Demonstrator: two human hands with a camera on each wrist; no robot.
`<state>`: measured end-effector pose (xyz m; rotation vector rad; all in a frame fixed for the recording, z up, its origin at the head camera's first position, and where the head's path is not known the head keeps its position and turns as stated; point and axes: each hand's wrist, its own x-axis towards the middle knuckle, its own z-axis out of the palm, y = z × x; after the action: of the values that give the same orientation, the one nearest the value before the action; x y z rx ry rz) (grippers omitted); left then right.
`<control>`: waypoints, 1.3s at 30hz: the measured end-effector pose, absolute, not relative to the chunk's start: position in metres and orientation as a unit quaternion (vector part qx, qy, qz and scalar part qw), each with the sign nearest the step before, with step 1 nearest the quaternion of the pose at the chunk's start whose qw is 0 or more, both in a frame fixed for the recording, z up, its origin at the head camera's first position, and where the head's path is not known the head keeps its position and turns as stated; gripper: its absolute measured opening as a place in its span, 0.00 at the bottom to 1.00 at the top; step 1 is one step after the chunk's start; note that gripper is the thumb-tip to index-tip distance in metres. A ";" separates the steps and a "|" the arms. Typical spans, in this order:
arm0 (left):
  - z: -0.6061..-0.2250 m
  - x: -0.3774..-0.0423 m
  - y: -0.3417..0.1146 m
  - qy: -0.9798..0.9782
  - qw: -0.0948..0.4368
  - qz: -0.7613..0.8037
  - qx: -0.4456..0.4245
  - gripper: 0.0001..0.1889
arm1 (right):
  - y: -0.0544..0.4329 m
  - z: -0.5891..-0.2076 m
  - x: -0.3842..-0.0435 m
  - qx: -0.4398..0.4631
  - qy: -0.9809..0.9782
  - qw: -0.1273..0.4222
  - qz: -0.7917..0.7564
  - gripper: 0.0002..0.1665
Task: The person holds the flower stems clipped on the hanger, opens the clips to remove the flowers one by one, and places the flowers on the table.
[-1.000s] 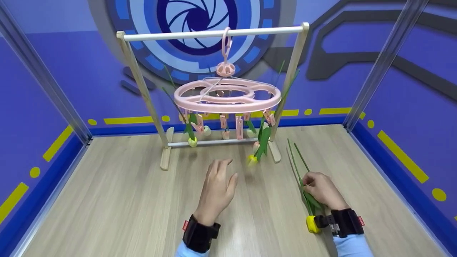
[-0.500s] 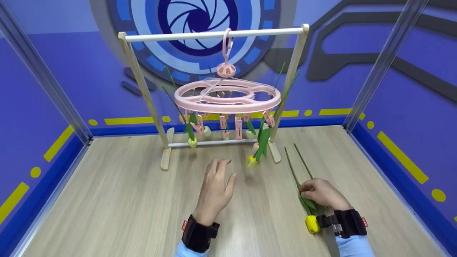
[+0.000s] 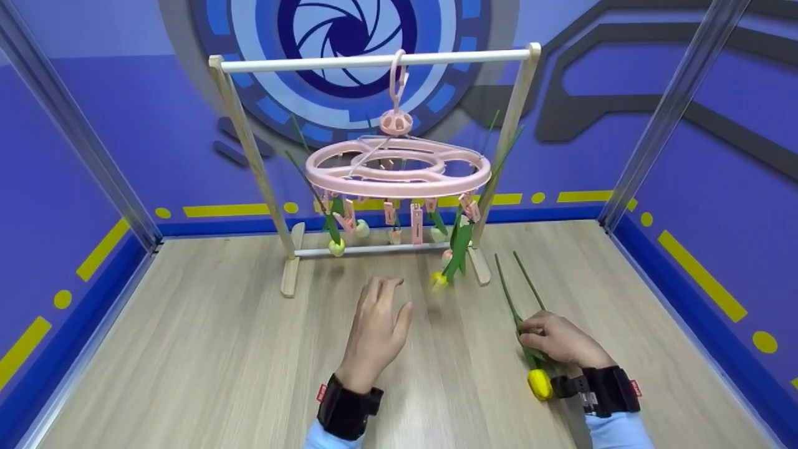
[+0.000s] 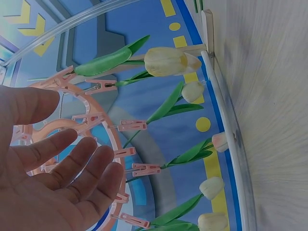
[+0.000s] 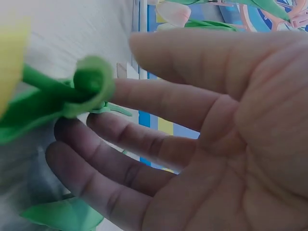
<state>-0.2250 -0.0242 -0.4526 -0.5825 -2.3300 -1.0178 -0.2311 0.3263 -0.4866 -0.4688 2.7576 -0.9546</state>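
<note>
My right hand (image 3: pixel 566 338) is over the stems of yellow tulips on the table at right. The right wrist view shows its fingers extended against a green leaf (image 5: pixel 94 84), the thumb apart from it. One yellow tulip head (image 3: pixel 540 385) lies below that hand, and two green stems (image 3: pixel 530 282) point away toward the rack. A second leaf (image 5: pixel 67 214) shows lower down. My left hand (image 3: pixel 374 333) is held out before the rack, fingers loosely extended and holding nothing. Beyond it hangs a pink clip hanger (image 3: pixel 399 186) with several tulips clipped head down, including a pale one (image 4: pixel 166 61).
The hanger hooks onto the top bar (image 3: pixel 312 63) of a wooden rack (image 3: pixel 252 149) standing at the back of the table (image 3: pixel 218 349). A hanging yellow tulip (image 3: pixel 439 280) reaches low at the rack's front right. Blue patterned walls (image 3: pixel 717 206) enclose the table.
The stems on the table have slid toward me. My right hand has shifted slightly left along them, and the yellow tulip head has moved slightly up and left. My left hand has stayed nearly still.
</note>
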 end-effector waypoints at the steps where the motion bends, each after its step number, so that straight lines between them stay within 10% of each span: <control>1: -0.453 -0.225 -0.024 -0.862 0.263 -0.377 -0.215 0.18 | 0.326 -0.487 -0.231 -0.159 0.929 0.092 -0.320 0.22; 26: -0.449 -0.224 -0.026 -0.860 0.259 -0.383 -0.213 0.18 | 0.321 -0.465 -0.220 -0.131 0.927 0.095 -0.338 0.27; 39: -0.443 -0.222 -0.030 -0.847 0.239 -0.424 -0.213 0.18 | 0.298 -0.447 -0.214 -0.168 0.924 -0.021 -0.344 0.17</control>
<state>-0.2219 -0.0296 -0.4432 -0.5841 -2.3205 -1.1602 -0.2137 0.2983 -0.4474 -0.5344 2.9405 -1.0947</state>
